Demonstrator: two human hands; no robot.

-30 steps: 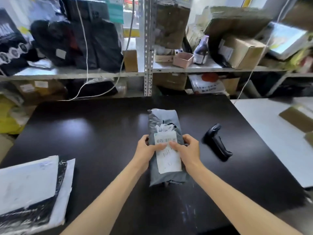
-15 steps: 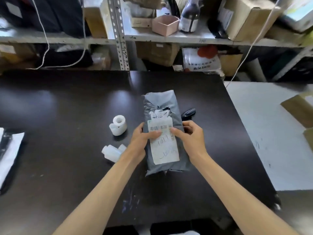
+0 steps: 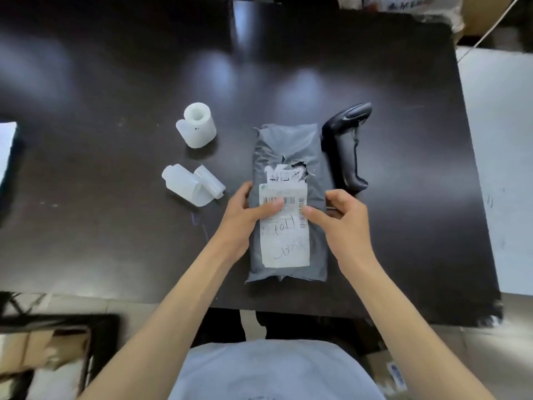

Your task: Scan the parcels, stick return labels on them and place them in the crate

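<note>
Grey mailer parcel (image 3: 288, 145) lies lengthwise away from me on the counter (image 3: 115, 82). My left hand (image 3: 242, 215) and right hand (image 3: 343, 217) clasp its sides, thumbs pressing its white label (image 3: 285, 249). The barcode scanner (image 3: 343, 145) lies just right of the parcel, nearer my right hand.

Head view. A grey parcel (image 3: 288, 145) lay lengthwise on the dark tabletop (image 3: 115, 197), with a white label (image 3: 285, 249) bearing a barcode and handwriting on its upper face. The left grip (image 3: 245, 209) held its 9 o'clock edge and the right grip (image 3: 343, 215) its 3 o'clock edge, both thumbs pressing on the label. A black scanner (image 3: 344, 145) lay just beside the parcel at 2 o'clock. An upright roll (image 3: 199, 125) and a toppled roll (image 3: 187, 184) sat near it at 10 and 9 o'clock.
</note>
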